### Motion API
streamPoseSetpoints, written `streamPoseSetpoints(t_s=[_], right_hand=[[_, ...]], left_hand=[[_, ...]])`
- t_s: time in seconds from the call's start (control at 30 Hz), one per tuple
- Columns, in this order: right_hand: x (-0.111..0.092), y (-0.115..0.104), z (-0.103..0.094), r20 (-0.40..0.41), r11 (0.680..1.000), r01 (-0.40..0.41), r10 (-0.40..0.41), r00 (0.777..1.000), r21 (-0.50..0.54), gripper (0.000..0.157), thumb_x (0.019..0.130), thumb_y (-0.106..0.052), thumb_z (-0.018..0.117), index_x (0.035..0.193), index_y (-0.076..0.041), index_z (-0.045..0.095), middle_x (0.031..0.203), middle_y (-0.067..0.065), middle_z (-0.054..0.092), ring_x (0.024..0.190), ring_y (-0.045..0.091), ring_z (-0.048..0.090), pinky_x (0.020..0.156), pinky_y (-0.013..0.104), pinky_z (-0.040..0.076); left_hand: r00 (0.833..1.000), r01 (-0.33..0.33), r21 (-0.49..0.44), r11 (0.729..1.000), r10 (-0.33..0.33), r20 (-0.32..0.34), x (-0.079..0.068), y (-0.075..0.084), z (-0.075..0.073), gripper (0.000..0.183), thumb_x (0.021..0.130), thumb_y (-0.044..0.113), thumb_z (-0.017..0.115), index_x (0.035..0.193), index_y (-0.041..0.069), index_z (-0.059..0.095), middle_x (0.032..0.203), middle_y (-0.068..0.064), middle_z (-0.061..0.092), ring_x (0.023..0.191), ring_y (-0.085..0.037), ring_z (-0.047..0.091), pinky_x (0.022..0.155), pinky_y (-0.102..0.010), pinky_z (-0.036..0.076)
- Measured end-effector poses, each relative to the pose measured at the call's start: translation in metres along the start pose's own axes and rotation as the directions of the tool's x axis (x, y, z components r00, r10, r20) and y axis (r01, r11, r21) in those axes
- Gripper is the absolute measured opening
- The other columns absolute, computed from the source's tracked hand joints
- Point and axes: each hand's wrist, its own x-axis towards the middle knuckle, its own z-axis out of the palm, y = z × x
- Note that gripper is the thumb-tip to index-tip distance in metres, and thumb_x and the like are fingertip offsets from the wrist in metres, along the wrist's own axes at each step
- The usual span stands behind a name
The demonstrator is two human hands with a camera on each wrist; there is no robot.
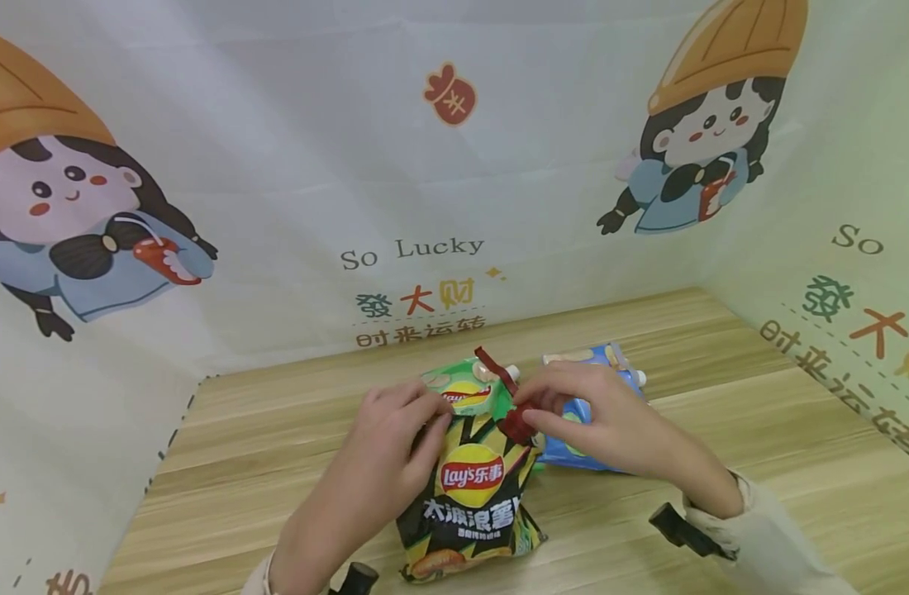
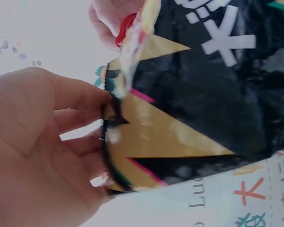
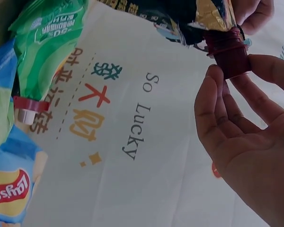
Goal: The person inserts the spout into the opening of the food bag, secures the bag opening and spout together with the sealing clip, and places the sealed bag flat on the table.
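Observation:
A black and yellow Lay's chip bag (image 1: 473,529) is held top-up in front of me. My left hand (image 1: 387,446) pinches its top edge at the left, thumb on the near face; the left wrist view shows that bag edge (image 2: 120,142) between thumb and fingers. My right hand (image 1: 599,413) pinches a dark red ribbed spout (image 3: 233,61) between thumb and fingertips at the bag's top right corner. In the head view the right fingers partly cover the spout.
Behind the black bag lies a green Lay's bag (image 1: 454,376) with a dark red clip (image 1: 497,369) and a white cap (image 1: 512,373). A blue chip bag (image 1: 581,459) with a white cap (image 1: 640,378) lies right of it, partly behind my right hand. A printed cloth (image 1: 313,165) hangs behind the wooden table (image 1: 261,463).

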Motion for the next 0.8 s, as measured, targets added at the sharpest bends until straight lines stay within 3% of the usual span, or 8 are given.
streamPoseSetpoints(t_s=[0.03,0.1,0.23,0.33,0.53,0.8], right_hand=[[0.0,0.0,0.001,0.005,1.0,0.002,-0.002,1.0,0.009,0.014,0.097,-0.018,0.066,0.11,-0.021,0.07,0.09,-0.012,0.069,0.077,0.005,0.063,0.086,0.031,0.052],[0.0,-0.001,0.004,0.01,1.0,0.008,-0.008,1.0,0.021,0.014,0.097,-0.017,0.066,0.111,-0.019,0.07,0.092,-0.01,0.069,0.079,0.005,0.063,0.073,0.028,0.053],[0.0,-0.002,0.008,0.009,0.999,0.013,-0.013,1.0,0.029,0.015,0.097,-0.017,0.066,0.111,-0.018,0.07,0.093,-0.009,0.07,0.081,0.006,0.063,0.072,0.027,0.053],[0.0,-0.001,0.01,0.02,1.0,0.007,-0.007,1.0,0.03,0.013,0.097,-0.018,0.067,0.11,-0.019,0.071,0.093,-0.01,0.069,0.081,0.006,0.063,0.071,0.027,0.053],[0.002,0.001,0.016,0.067,0.999,-0.006,0.003,0.998,0.046,0.012,0.097,-0.021,0.067,0.109,-0.019,0.071,0.093,-0.013,0.068,0.08,0.005,0.064,0.072,0.027,0.053],[0.002,0.004,0.02,0.073,1.0,-0.005,0.003,0.997,0.023,0.011,0.097,-0.022,0.067,0.107,-0.02,0.07,0.093,-0.015,0.066,0.079,0.003,0.063,0.07,0.025,0.053]], left_hand=[[1.0,-0.004,0.025,1.0,0.004,0.017,0.0,0.002,0.0,0.01,0.093,0.01,0.066,0.101,0.009,0.073,0.094,0.003,0.068,0.088,-0.013,0.064,0.086,-0.037,0.046],[0.998,-0.009,0.064,0.998,0.005,0.056,-0.001,0.006,0.0,0.019,0.094,0.016,0.066,0.111,0.008,0.071,0.105,-0.001,0.071,0.099,-0.018,0.066,0.09,-0.039,0.047],[0.994,-0.031,0.086,0.996,0.022,0.104,-0.003,0.012,0.005,0.039,0.093,0.032,0.069,0.123,0.007,0.065,0.117,-0.004,0.069,0.109,-0.02,0.063,0.095,-0.041,0.045],[0.995,-0.05,0.086,0.995,0.042,0.089,-0.003,0.014,0.012,0.042,0.088,0.04,0.074,0.116,0.009,0.066,0.11,-0.001,0.068,0.104,-0.017,0.062,0.093,-0.039,0.042],[0.997,-0.07,0.12,0.99,0.065,0.041,-0.002,0.013,0.023,0.036,0.081,0.045,0.08,0.091,0.013,0.065,0.085,0.006,0.058,0.084,-0.015,0.053,0.077,-0.033,0.034],[0.998,-0.041,0.073,0.997,0.037,0.048,0.001,0.009,0.033,0.029,0.083,0.042,0.08,0.088,0.015,0.072,0.075,0.01,0.057,0.077,-0.012,0.049,0.07,-0.03,0.027]])
